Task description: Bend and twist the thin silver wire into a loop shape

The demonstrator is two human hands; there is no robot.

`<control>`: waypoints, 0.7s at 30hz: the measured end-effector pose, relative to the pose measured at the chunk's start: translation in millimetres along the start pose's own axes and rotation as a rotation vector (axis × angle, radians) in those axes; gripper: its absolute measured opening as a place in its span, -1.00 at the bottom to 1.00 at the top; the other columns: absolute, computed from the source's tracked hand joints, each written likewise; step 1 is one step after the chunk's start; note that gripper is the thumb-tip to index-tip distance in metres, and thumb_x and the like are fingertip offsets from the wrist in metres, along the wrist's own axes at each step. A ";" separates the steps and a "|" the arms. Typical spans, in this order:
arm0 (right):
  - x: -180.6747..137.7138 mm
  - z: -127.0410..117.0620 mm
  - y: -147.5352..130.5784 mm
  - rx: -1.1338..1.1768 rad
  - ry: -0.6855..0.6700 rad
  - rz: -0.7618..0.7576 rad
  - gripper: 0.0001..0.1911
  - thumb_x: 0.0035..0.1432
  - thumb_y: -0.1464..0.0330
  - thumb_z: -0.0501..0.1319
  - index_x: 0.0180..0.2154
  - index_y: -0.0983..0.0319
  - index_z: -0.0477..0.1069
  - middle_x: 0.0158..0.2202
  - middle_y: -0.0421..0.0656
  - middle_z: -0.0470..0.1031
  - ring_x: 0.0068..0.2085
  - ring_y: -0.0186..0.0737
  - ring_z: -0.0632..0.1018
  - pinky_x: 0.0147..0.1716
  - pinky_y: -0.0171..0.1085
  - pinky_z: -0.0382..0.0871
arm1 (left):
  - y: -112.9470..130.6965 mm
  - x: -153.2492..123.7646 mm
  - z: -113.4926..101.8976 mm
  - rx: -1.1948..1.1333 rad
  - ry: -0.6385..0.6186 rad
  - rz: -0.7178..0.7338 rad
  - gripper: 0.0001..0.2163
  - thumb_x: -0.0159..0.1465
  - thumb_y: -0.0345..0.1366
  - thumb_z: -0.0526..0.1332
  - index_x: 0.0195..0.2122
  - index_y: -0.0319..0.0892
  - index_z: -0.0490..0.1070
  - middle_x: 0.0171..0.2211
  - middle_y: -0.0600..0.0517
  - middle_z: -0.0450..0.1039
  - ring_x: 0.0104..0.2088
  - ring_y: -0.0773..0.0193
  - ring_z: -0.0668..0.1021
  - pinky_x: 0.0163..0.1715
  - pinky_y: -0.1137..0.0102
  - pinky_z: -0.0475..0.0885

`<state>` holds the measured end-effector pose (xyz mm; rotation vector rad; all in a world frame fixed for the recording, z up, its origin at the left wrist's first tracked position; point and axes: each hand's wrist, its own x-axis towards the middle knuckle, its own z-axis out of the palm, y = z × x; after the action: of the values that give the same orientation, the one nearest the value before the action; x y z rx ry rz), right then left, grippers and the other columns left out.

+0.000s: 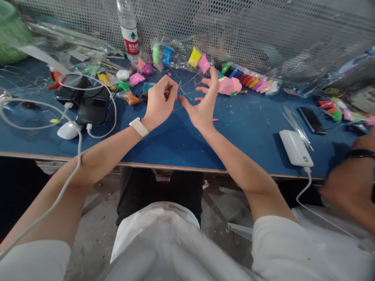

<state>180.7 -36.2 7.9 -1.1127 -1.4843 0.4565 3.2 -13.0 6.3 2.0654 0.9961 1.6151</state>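
My left hand [161, 100], with a pale band on its wrist, is closed in a pinch above the blue table. What sits between its fingertips is too small to make out. Close by on the right is my right hand [204, 102], its fingers spread and its thumb reaching toward the left fingertips. Just beyond the right hand lies a pink lump of modelling clay [230, 86] with green and yellow bits. A small pink sliver [215, 120] rests on the table beside the right wrist. Thin clear strands show behind the fingertips.
Bagged colored clay [254, 80] lines the back by a perforated metal panel [249, 31]. A water bottle [129, 35] stands there. Black devices [93, 105] with white cables lie left. A white power bank [295, 148] and phone [311, 120] lie right, near another person's arm [353, 187].
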 end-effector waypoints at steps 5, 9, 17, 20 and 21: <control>7.4 -7.2 3.9 -0.205 -0.086 -0.236 -0.60 0.38 0.09 0.40 0.19 -0.07 0.55 0.50 -0.08 0.36 0.59 0.21 0.29 0.57 0.31 0.28 | -3.9 1.2 2.7 -0.121 -0.122 0.006 -0.51 0.62 0.27 -0.02 -0.04 -0.03 0.43 -0.38 0.05 0.50 -0.50 0.38 0.52 -0.44 0.40 0.57; 13.0 -10.0 7.6 -0.172 -0.153 -0.231 -0.83 0.44 0.15 0.32 -0.05 0.00 0.65 0.28 -0.09 0.57 0.45 0.17 0.47 0.58 0.32 0.25 | -1.7 0.9 3.0 -0.142 -0.149 0.005 -0.51 0.61 0.28 0.00 -0.04 -0.02 0.44 -0.36 0.04 0.51 -0.48 0.37 0.54 -0.43 0.40 0.60; 10.9 -7.0 1.4 0.065 -0.302 -0.100 -0.83 0.37 0.14 0.36 -0.21 0.05 0.67 0.18 -0.12 0.64 0.23 0.06 0.64 0.27 0.10 0.62 | -0.5 -3.7 0.3 -0.049 -0.086 0.002 -0.57 0.63 0.19 0.05 -0.10 -0.04 0.45 -0.40 0.06 0.53 -0.52 0.41 0.55 -0.46 0.47 0.53; 8.6 -7.0 -4.3 0.096 -0.256 -0.011 -0.80 0.29 0.11 0.44 -0.10 0.00 0.65 0.20 -0.13 0.62 0.05 -0.04 0.69 0.15 -0.01 0.68 | -2.0 -3.2 0.1 -0.049 -0.054 -0.002 -0.59 0.63 0.17 0.09 -0.12 -0.05 0.46 -0.42 0.08 0.52 -0.54 0.43 0.51 -0.51 0.49 0.50; 8.2 -7.4 -5.7 0.096 -0.227 0.007 -0.77 0.26 0.12 0.46 -0.08 -0.01 0.63 0.22 -0.14 0.60 0.02 -0.06 0.69 0.14 -0.02 0.68 | -2.7 -2.8 0.2 -0.052 -0.044 -0.003 -0.59 0.62 0.17 0.10 -0.12 -0.04 0.46 -0.43 0.09 0.51 -0.54 0.43 0.51 -0.51 0.50 0.49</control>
<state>186.4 -34.4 18.8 -1.0164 -1.6374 0.6702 2.2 -13.0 2.5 2.0547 0.9317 1.5706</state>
